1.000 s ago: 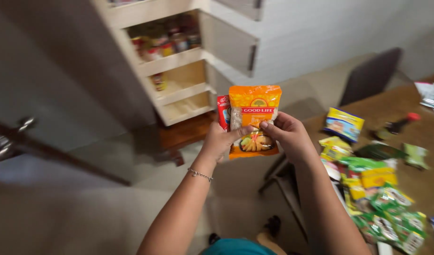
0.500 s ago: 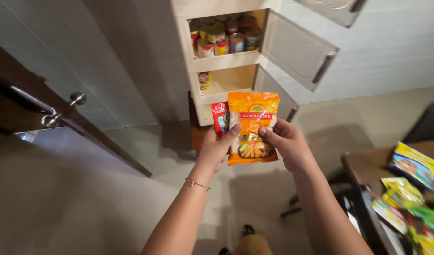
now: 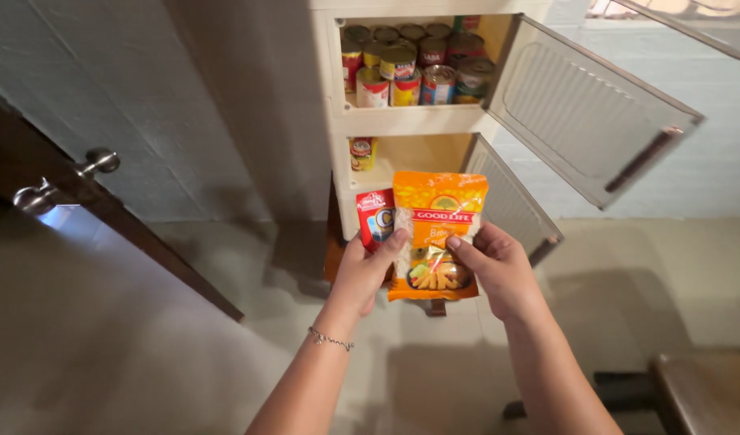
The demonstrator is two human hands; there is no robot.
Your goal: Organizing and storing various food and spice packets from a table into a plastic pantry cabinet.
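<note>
An orange food packet (image 3: 436, 234) with a clear window is held upright in front of me by both hands. My left hand (image 3: 365, 272) grips its left edge with the thumb across the front, and also holds a smaller red packet (image 3: 376, 215) behind it. My right hand (image 3: 500, 270) pinches the orange packet's right side. A thin bracelet (image 3: 331, 340) circles my left wrist. Just beyond the packets stands a cream cabinet (image 3: 334, 121) with its doors swung open.
Several tins (image 3: 410, 68) fill the cabinet's upper shelf; one jar (image 3: 361, 152) stands on the shelf below. Open cabinet doors (image 3: 583, 113) jut out to the right. A dark wooden door with a round knob (image 3: 100, 162) is at left. A brown table corner (image 3: 704, 391) shows lower right.
The view has turned away from the table of packets and closed in on the cabinet. Both hands keep the same hold on the orange and red packets.
</note>
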